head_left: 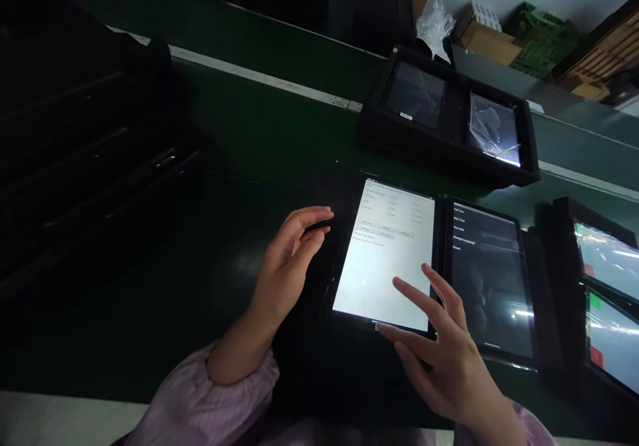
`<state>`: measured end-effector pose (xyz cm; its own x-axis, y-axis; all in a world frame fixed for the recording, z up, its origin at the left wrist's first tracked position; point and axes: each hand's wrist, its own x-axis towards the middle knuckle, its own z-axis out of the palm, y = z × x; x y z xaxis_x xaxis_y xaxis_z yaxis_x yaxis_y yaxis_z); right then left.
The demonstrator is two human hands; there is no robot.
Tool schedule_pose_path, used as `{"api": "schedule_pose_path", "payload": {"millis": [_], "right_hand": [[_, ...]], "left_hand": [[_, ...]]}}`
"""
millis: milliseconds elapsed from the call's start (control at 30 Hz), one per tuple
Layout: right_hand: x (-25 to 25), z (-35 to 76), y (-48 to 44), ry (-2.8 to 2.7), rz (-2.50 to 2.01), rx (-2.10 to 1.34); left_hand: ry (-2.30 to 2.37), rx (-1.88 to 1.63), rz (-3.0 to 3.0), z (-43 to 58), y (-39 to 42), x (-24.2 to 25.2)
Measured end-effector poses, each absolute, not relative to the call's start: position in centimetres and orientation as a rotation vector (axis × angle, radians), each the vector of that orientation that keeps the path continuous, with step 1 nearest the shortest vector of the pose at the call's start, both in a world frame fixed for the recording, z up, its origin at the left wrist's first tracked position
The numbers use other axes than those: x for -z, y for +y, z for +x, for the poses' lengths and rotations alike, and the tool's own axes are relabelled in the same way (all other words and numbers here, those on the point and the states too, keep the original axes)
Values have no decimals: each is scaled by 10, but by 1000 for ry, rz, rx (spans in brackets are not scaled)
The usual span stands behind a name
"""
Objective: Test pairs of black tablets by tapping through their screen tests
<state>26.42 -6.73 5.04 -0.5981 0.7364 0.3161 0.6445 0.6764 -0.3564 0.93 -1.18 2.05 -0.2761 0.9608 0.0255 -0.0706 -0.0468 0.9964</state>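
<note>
A tablet (369,276) with a lit white screen lies on the dark bench, showing checkboxes, grey buttons and a line of red text. Over its lower right corner my right hand (444,339) is spread, fingers apart, nothing held; whether a fingertip touches the glass I cannot tell. Just left of the same tablet hovers my left hand (289,253), empty, its fingers loosely curved with a gap between thumb and forefinger. Close by on the right sits a second tablet (494,273) with a dark screen and a short text menu.
Behind the tablets stands a black foam tray (452,126) holding two tablets, one under clear film. More lit screens (612,326) lie at the right edge. Dark ribbed trays (100,146) fill the left. Cardboard boxes (489,40) and a green crate (542,36) are at the back right.
</note>
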Motion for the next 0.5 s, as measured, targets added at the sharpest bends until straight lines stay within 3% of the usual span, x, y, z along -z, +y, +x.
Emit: {"api": "schedule_pose_path", "payload": {"millis": [200,500], "right_hand": [[-43,263,-66,-2319,-1247,-165],[-56,258,-70,-2399,-1076,-255]], "left_hand": [[1314,-1492,1026,9,-12,-20],[1296,-1536,1035,9,-12,-16]]}}
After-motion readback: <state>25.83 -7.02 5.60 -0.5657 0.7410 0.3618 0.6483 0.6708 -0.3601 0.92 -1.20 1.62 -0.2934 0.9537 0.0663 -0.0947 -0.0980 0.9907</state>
